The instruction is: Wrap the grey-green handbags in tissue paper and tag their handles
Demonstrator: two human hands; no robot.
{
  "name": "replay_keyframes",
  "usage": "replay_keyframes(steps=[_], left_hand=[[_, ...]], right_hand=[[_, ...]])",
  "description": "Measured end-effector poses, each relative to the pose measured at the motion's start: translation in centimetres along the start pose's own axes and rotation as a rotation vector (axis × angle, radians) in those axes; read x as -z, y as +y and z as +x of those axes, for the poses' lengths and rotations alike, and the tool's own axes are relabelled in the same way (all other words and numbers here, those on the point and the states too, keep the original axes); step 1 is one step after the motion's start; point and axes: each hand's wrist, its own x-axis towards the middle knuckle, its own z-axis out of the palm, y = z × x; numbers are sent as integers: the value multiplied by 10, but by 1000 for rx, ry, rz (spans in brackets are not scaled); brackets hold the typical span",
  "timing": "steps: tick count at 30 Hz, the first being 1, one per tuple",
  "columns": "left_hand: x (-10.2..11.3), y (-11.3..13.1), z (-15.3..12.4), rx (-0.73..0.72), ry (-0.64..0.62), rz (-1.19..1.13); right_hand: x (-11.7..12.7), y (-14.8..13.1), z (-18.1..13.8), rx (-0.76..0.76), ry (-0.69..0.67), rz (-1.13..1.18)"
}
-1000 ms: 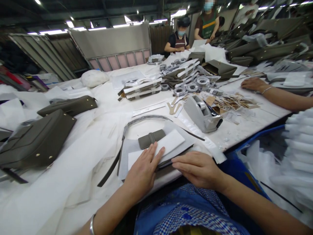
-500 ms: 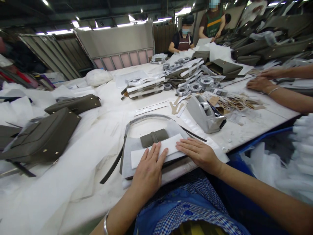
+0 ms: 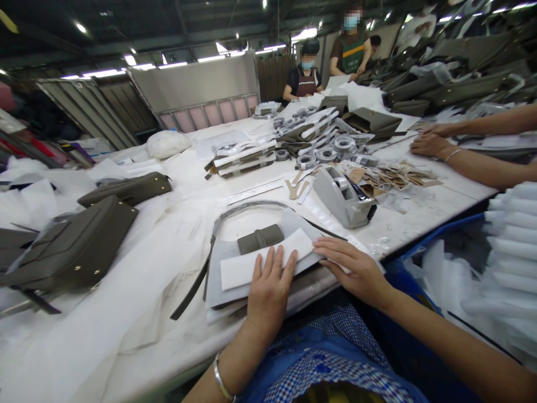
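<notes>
In front of me lies a dark olive handbag, largely covered by a thin grey-white sheet. Its flap tab shows above a white foam strip, and its wrapped handle arches away from me. My left hand rests on the strip with its fingers spread flat. At the strip's right end, my right hand lies with fingers stretched out, touching the covered bag beside the strip. A loose dark strap trails off the bag's left side.
A tape dispenser stands beyond the bag. Finished-looking olive bags lie at the left. Wrapped bundles and tape-like rolls pile up behind. A co-worker's hands are at the right, above a blue bin of white foam.
My left hand has slid right along the foam strip, its fingers still flat. My right hand has shifted slightly right, off the strip's end. The camera view has turned a little.
</notes>
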Motion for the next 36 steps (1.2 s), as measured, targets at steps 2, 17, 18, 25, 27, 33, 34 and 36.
replay_keyframes(steps=[2, 17, 18, 25, 27, 33, 34, 36], left_hand=[[-1, 0, 0, -5, 15, 1], [-4, -3, -6, -20, 104, -14], [-4, -4, -7, -19, 115, -8], [-6, -6, -10, 7, 133, 23], [-6, -5, -10, 21, 139, 10], [-6, -9, -10, 40, 214, 52], [-6, -11, -9, 35, 215, 51], [-5, -16, -7, 29, 236, 39]], right_hand=[[10, -4, -11, -281, 113, 37], [10, -14, 9, -903, -289, 778], [10, -17, 12, -890, -267, 800], [7, -35, 28, -964, -100, 1158], [6, -37, 32, -990, -62, 1173], [7, -41, 40, -917, -69, 1153], [9, -37, 40, -889, -97, 1115], [15, -22, 40, -802, -192, 968]])
